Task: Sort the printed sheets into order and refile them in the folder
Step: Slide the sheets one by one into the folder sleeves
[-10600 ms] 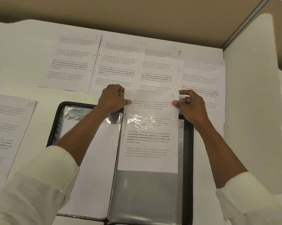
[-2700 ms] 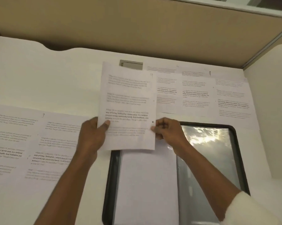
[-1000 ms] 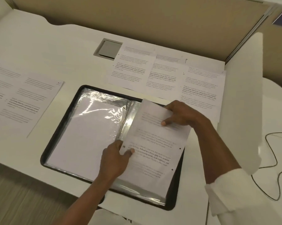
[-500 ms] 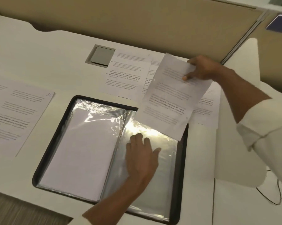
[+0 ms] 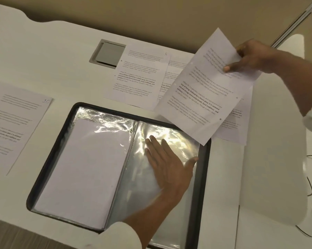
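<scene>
Head view: the left hand (image 5: 169, 164) lies flat, fingers straight, on the right sleeve (image 5: 184, 141) of one open folder (image 5: 202, 177). Beyond it, the right hand (image 5: 250, 56) pinches one printed sheet (image 5: 201, 90) above three overlapping sheets (image 5: 139, 78) on the desk (image 5: 53, 60).

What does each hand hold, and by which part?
Right hand pinches a printed sheet by its far edge. Left hand holds nothing, pressing flat on the folder.
</scene>
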`<action>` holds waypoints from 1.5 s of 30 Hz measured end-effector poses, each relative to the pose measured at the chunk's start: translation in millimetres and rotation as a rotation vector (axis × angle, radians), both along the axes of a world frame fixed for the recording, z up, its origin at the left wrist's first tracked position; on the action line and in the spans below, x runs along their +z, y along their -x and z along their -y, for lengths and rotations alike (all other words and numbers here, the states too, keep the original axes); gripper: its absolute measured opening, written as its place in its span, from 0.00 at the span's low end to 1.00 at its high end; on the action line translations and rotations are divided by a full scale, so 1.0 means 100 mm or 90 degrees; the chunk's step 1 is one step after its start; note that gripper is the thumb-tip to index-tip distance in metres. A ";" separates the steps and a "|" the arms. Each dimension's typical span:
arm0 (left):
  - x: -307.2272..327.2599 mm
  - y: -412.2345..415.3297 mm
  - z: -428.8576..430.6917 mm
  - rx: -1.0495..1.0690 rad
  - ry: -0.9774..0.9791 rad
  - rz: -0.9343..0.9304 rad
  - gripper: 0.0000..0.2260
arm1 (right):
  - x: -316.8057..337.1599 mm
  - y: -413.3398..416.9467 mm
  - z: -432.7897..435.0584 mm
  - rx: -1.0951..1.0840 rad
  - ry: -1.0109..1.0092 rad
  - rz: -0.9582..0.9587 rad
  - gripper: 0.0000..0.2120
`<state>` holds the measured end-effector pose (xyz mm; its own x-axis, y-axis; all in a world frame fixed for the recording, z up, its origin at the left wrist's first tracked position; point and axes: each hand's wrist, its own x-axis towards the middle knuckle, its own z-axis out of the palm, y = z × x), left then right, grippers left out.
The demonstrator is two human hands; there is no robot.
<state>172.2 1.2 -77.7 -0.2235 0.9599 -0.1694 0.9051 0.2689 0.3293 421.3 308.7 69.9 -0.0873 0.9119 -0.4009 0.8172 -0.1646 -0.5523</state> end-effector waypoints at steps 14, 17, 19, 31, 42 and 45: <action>0.21 0.21 0.06 0.066 -0.065 0.124 0.07 | -0.06 0.10 -0.15 -0.031 0.064 -0.051 0.22; 0.33 0.25 0.05 0.116 -0.054 0.179 0.08 | -0.09 0.11 -0.17 -0.025 0.078 -0.039 0.21; 0.40 0.28 0.06 0.122 -0.039 0.188 0.06 | -0.08 0.13 -0.18 -0.026 0.086 -0.030 0.19; 0.42 0.36 -0.01 -0.063 0.113 0.016 0.46 | 0.02 0.19 -0.25 -0.068 0.119 0.010 0.20; 0.37 0.30 -0.11 -0.093 -0.088 -0.062 0.23 | -0.09 0.02 -0.25 -0.081 0.127 -0.016 0.21; 0.46 0.29 -0.23 -0.091 -0.085 -0.104 0.17 | -0.08 -0.01 -0.25 -0.081 0.131 -0.016 0.19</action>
